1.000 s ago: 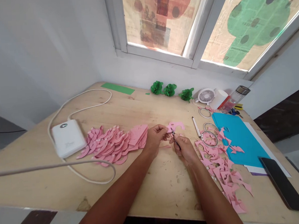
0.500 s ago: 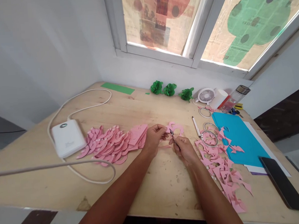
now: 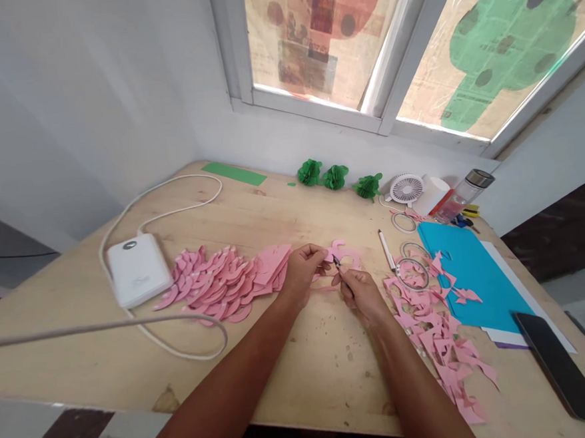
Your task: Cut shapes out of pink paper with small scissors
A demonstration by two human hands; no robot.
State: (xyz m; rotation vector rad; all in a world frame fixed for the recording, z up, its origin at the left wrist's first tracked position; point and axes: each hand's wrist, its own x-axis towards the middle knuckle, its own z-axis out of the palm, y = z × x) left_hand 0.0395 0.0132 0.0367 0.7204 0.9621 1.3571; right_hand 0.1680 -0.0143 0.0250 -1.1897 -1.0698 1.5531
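My left hand is closed, its thumb and fingertips pinching a piece of pink paper with curved cutouts. Wrapped around small dark scissors, my right hand is just to the right of the left one. The tips of the scissors point at the paper, near my left fingertips. Most of the handles are hidden in my right fingers. Left of my hands lies a spread pile of curved pink paper cutouts, with flat pink sheets at its right end.
Pink scraps lie right of my right arm, beside a white pen and rings. Further right are a blue folder and a black phone. A white power bank with a looping cable is at left. Green paper shapes stand behind.
The whole view has shifted slightly. My right fingers have closed a little around the scissors' handles, while my left hand keeps its pinch on the pink paper.
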